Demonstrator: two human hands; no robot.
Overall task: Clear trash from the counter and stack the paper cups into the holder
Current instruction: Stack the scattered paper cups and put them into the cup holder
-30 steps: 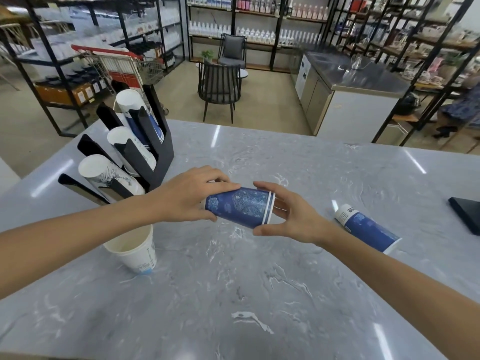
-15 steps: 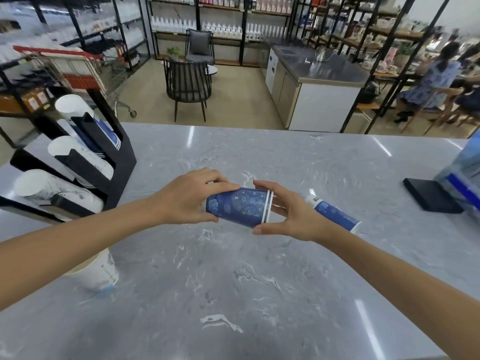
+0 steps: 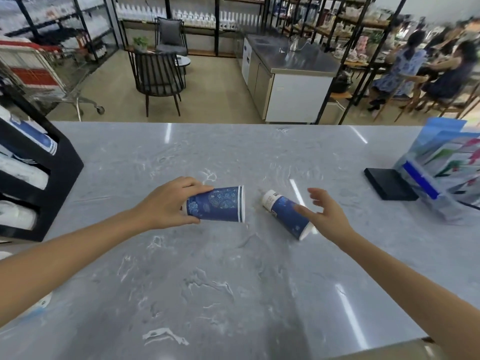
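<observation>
My left hand (image 3: 166, 203) grips a blue patterned paper cup (image 3: 220, 205) by its base, holding it sideways just above the grey marble counter (image 3: 233, 281). A second blue cup (image 3: 287, 213) lies on its side on the counter to the right. My right hand (image 3: 324, 210) hovers over that lying cup with its fingers spread, holding nothing. The black cup holder (image 3: 62, 172) stands at the left edge, with white and blue cups lying in its slots.
A black flat box (image 3: 389, 183) and a clear stand of leaflets (image 3: 441, 170) sit at the counter's right. A white cup's edge (image 3: 39, 305) shows by my left forearm. Beyond the counter are chairs, shelves, a trolley and seated people.
My right hand has let go of the held cup and moved right over the lying cup. The left hand alone holds the first cup. The view has swung right.
</observation>
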